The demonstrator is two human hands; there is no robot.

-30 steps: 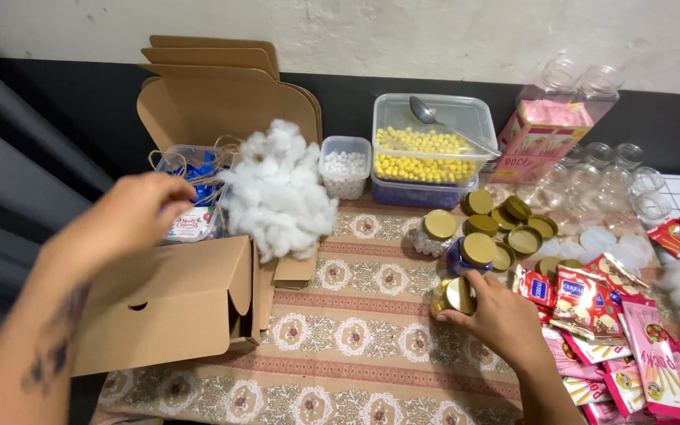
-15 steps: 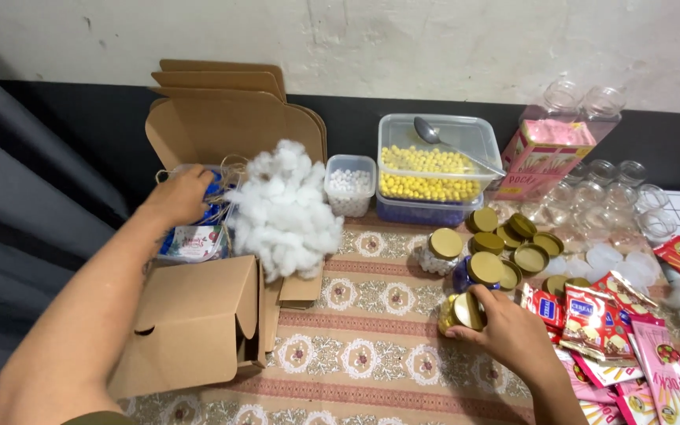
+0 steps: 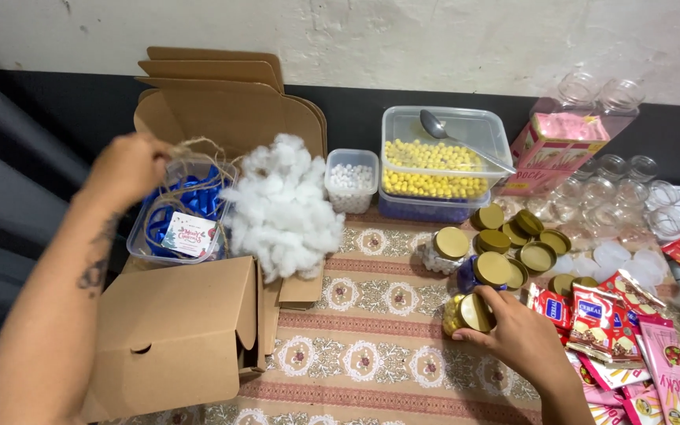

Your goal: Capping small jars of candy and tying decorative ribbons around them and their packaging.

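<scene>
My left hand [image 3: 125, 168] is raised over a clear plastic tub [image 3: 176, 224] of blue ribbons and tags, with its fingers closed on a bundle of brown twine [image 3: 190, 169] that hangs down with a small card tag [image 3: 189, 234]. My right hand [image 3: 518, 338] grips a small jar with a gold lid [image 3: 467, 312], lying on its side on the patterned tablecloth [image 3: 371, 346]. A heap of white cotton stuffing [image 3: 283, 206] lies between the two hands.
A folded cardboard box [image 3: 175, 330] lies front left, more flat boxes [image 3: 222, 94] stand behind. Tubs of yellow balls with a spoon [image 3: 434, 169] and white beads [image 3: 352, 179], gold-lidded jars [image 3: 505, 244], empty glass jars [image 3: 623, 189], a pink box [image 3: 556, 149] and snack packets [image 3: 631, 338] fill the right.
My left hand reached into the ribbon tub and now lifts out twine with a tag. My right hand stays on the jar.
</scene>
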